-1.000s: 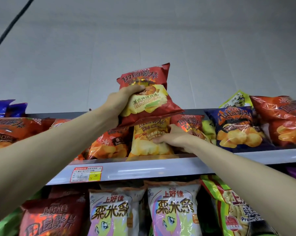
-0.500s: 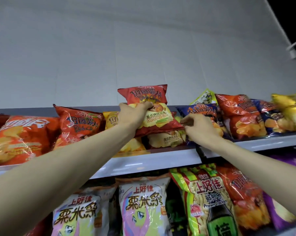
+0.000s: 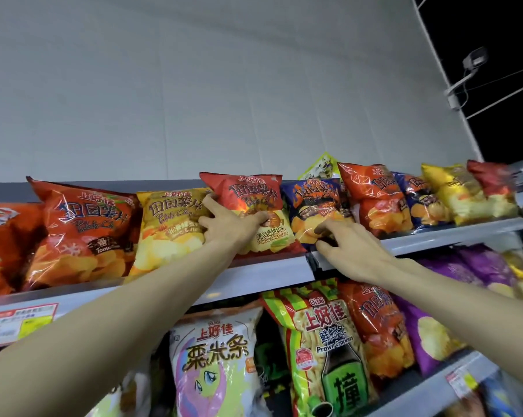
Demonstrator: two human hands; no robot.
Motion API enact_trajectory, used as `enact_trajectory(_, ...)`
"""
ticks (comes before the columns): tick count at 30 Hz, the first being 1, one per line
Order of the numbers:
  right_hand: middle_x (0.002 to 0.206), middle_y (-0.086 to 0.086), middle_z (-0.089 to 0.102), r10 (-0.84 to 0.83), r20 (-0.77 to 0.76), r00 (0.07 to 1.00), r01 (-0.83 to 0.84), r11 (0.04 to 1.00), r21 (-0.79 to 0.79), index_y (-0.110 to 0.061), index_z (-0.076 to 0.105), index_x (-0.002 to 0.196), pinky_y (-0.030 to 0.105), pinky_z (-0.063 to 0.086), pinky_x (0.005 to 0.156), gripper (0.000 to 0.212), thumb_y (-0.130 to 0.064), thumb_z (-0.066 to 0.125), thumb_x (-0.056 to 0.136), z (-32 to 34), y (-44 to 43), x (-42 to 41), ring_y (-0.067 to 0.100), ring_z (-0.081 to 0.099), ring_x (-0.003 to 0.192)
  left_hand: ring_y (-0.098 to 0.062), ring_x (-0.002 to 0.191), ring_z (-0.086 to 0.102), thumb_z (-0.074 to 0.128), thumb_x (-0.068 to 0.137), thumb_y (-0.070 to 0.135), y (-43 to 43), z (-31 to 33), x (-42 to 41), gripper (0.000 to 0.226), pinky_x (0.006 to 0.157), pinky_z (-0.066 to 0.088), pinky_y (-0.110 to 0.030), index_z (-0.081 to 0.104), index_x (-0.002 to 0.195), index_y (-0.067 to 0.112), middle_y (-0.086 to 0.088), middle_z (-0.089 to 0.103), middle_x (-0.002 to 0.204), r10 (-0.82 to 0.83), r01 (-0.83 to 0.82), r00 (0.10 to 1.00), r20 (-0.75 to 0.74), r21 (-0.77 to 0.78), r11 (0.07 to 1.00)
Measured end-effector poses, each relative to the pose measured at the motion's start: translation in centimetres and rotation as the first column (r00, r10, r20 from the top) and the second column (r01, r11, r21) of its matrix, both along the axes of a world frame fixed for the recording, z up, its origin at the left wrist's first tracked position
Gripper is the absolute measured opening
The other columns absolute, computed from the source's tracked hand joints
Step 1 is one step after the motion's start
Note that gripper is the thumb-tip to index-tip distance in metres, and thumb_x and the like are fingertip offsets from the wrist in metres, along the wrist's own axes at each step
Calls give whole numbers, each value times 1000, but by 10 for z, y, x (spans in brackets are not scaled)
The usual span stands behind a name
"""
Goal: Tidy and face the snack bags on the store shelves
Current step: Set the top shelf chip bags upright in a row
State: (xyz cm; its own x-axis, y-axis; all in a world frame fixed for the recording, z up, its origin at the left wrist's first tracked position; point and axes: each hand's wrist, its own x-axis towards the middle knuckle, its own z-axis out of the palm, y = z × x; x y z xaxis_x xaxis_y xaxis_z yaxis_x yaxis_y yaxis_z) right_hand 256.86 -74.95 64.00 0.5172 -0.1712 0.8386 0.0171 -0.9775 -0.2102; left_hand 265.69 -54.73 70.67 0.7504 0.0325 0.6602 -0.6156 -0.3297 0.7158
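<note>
On the upper shelf (image 3: 269,273) a red potato chip bag (image 3: 254,195) stands upright between a yellow honey butter bag (image 3: 169,227) and a dark blue bag (image 3: 314,203). My left hand (image 3: 228,228) grips the red bag at its left edge, thumb across the front and fingers behind it. My right hand (image 3: 350,251) reaches to the blue bag, its loosely bent fingertips touching the bag's lower front just above the shelf lip. Both forearms cross the lower shelf's bags.
A red tomato chip bag (image 3: 82,233) and more orange bags fill the shelf to the left; red, blue and yellow bags (image 3: 458,191) line the right. Below hang corn stick (image 3: 215,353), prawn cracker (image 3: 329,335) and purple bags. A price tag (image 3: 19,325) sits on the rail.
The red bag came down from above the row and now stands on the shelf between the yellow and blue bags. My right hand moved right onto the blue bag. The view shifted right.
</note>
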Motion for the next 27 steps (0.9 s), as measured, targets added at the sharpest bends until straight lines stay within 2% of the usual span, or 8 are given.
enact_trajectory(3,130,0,65,-36,-42,998,33,997,-75,-25,59,133,44,53,90,39,-42,50,98,-2,-7,-5,25,60,115,-46,143,36,93,69,54,4,2,-3,123,121,34,-50,13,155,17,-21,23,154,16,-16,1000,1,-2,1000)
enact_trajectory(6,127,1,65,-45,-43,998,39,992,-118,-23,60,128,43,51,88,36,-43,49,100,1,-17,-8,26,59,115,-43,148,27,95,67,52,10,6,-11,120,124,29,-52,19,153,16,-18,23,153,84,-96,987,140,79,992)
enact_trajectory(10,118,2,67,-38,-12,999,35,986,-162,-23,63,118,40,51,82,32,-44,51,98,10,-40,-6,28,61,108,-39,143,27,87,78,45,11,19,-30,91,117,33,-53,37,148,16,-14,27,147,169,-286,906,388,267,920)
enact_trajectory(14,108,1,69,-4,25,1000,9,974,-225,-21,65,110,41,49,84,30,-45,50,100,19,-69,-5,26,59,103,-33,137,33,74,85,54,-14,26,-51,68,108,42,-52,54,139,19,-12,39,138,223,-488,803,552,395,778)
enact_trajectory(17,107,1,68,23,36,999,-12,963,-271,-22,65,112,44,50,86,30,-43,49,99,25,-92,-9,27,58,106,-32,130,44,69,85,55,-49,30,-65,58,105,46,-48,62,132,21,-13,54,133,204,-488,836,510,521,700)
enact_trajectory(19,108,0,68,23,53,998,-5,952,-305,-24,65,114,43,49,89,30,-44,50,98,30,-109,-11,26,58,109,-27,110,62,67,78,59,-75,31,-72,49,95,55,-45,71,111,24,-7,70,116,145,-414,881,451,583,700)
enact_trajectory(21,109,0,68,23,67,997,-1,951,-308,-25,66,113,42,47,90,30,-45,51,96,35,-127,-14,26,57,110,-23,96,68,70,81,58,-101,33,-75,38,88,58,-41,73,103,27,-1,75,100,98,-346,913,395,626,699)
enact_trajectory(27,110,0,70,-22,87,996,48,946,-320,-25,67,112,44,48,95,39,-48,45,90,36,-179,-31,26,57,111,-24,98,70,70,87,55,-172,23,-82,37,90,60,-40,80,99,22,-5,77,100,16,-255,945,325,709,658)
